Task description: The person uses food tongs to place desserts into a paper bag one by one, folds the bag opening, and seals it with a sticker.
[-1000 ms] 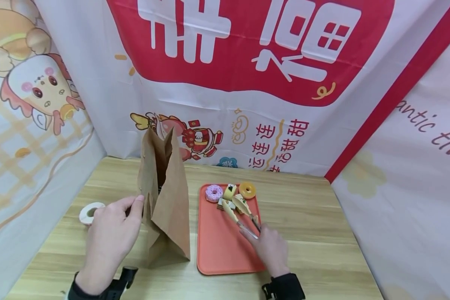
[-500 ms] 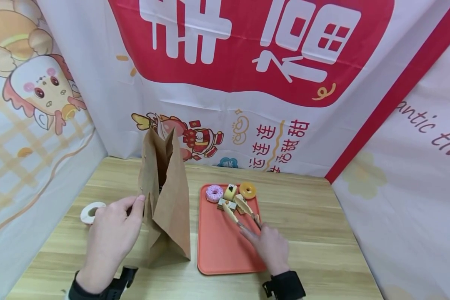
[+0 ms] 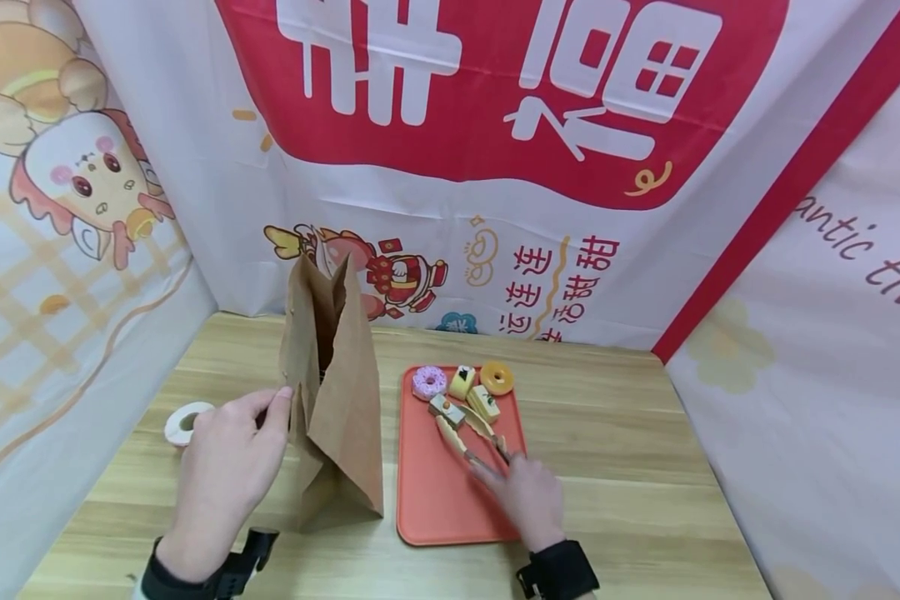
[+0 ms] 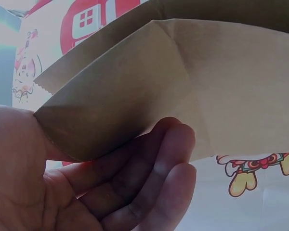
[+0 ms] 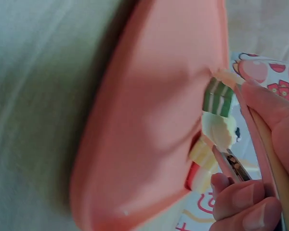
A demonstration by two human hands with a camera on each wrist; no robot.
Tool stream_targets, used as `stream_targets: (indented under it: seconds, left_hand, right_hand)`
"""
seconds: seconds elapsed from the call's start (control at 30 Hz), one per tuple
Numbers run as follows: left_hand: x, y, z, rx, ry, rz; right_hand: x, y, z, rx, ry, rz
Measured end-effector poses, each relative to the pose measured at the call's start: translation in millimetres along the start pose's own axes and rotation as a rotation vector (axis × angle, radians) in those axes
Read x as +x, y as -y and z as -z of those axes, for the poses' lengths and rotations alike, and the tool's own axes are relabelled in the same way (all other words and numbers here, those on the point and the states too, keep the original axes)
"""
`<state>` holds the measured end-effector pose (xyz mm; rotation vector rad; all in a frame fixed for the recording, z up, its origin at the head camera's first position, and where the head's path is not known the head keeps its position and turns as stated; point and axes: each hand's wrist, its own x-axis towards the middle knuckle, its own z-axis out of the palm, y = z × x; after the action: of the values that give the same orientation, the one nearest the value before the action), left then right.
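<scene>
My left hand [image 3: 236,450] pinches the near-left edge of an upright brown paper bag [image 3: 345,396] between thumb and fingers. In the left wrist view, the fingers [image 4: 176,144] curl beneath the bag's paper [image 4: 241,82]. My right hand [image 3: 525,496] grips food tongs [image 3: 456,440] with beige tips. Those tips stand spread at a small layered toy cake [image 3: 447,408] with an orange dot, on a coral tray [image 3: 450,500]. In the right wrist view, the green-and-white layered side of the cake [image 5: 218,98] shows near one tong tip.
At the tray's far end are a purple donut [image 3: 429,382], an orange donut [image 3: 497,377] and two yellow cakes, one [image 3: 462,382] behind the other [image 3: 483,402]. A white tape roll [image 3: 186,423] lies left of the bag. Printed cloth walls [image 3: 457,192] surround the table.
The tongs have shifted left and toward me, off the front yellow cake. The layered cake has turned and slid slightly left. My left hand stays at the bag's edge.
</scene>
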<state>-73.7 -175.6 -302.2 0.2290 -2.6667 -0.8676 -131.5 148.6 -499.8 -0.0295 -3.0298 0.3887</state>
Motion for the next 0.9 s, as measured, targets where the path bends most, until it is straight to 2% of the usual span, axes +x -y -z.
stream_targets:
  seconds: [0.2,0.4,0.73,0.9]
  left_hand:
    - [-0.1,0.2,0.0,-0.002,-0.004,-0.005]
    - [0.4,0.3,-0.6,0.000,0.004,0.001]
    - [-0.2,-0.6,-1.2,-0.001,0.021,0.012]
    - [-0.4,-1.3,-1.5,0.005,0.025,0.011]
  right_hand:
    - [-0.8,-2.6,-9.7,0.024,-0.057,0.002]
    - [-1.5,-4.0,-11.4,0.022,-0.027,-0.021]
    - [-2.1,-7.6,-10.5,0.074,-0.070,-0.020]
    - [-2.6,-8.0,-8.5,0.111,-0.048,-0.036]
